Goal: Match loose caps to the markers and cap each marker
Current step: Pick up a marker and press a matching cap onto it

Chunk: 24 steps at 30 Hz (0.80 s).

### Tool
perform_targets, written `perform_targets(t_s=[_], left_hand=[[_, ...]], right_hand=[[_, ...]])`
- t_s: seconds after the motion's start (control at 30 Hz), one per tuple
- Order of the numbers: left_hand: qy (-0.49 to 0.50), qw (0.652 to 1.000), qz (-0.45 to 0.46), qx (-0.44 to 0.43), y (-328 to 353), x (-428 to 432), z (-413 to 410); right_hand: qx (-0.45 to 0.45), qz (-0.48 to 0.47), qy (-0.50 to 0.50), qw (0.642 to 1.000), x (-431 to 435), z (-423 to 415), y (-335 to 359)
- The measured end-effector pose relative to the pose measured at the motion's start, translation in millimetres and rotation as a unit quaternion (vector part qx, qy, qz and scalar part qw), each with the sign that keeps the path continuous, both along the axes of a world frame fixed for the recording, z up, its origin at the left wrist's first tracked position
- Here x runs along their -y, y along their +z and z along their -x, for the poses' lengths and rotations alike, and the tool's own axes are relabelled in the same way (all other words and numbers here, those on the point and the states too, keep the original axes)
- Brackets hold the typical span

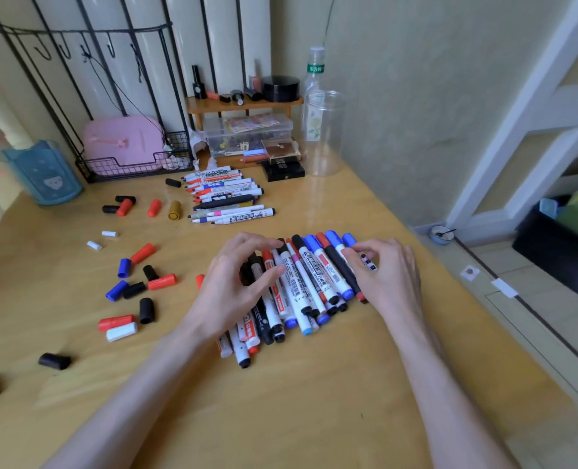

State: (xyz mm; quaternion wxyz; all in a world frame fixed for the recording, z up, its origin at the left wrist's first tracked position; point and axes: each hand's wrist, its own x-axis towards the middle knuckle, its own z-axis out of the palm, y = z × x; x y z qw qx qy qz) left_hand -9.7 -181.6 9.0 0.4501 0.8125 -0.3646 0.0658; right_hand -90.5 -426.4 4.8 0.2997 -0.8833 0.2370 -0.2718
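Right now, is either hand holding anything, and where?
The right hand seems to pinch a blue-capped marker by its barrel; the left hand rests on the pile.

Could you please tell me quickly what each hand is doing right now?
Left hand: open, fingers arched, resting on the marker pile.
Right hand: pinches a white marker at the pile's right edge.
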Motion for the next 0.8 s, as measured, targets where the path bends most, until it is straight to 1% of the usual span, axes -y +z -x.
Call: perform_targets(t_s=[0.13, 0.23, 0.4, 0.63, 0.8], left_hand=[[0.010, 1.000, -0.003, 0.001, 3.3, -5.1, -0.7], [0.012, 1.000, -0.002, 0.001, 2.6, -10.2, -2.6], [0.017, 1.000, -0.002, 0.002, 1.9, -22.5, -4.0], [0.054, 0.998, 0.005, 0.006, 3.2, -54.0, -10.1], [0.091, 0.996, 0.016, 0.006, 5.5, -88.7, -13.1]], right_hand=[[-0.024, 0.014, -0.022, 0.999, 1.5, -3.1, -1.8], [-0.039, -0.003, -0.009, 0.999, 0.6, -4.3, -1.2], [-0.031, 0.012, 0.015, 0.999, -10.5, -7.0, 2.6], [0.003, 0.064, 0.162, 0.985, -46.7, -23.7, 23.0], [-0.041, 0.084, 0.250, 0.964, -81.0, -54.5, 36.6]])
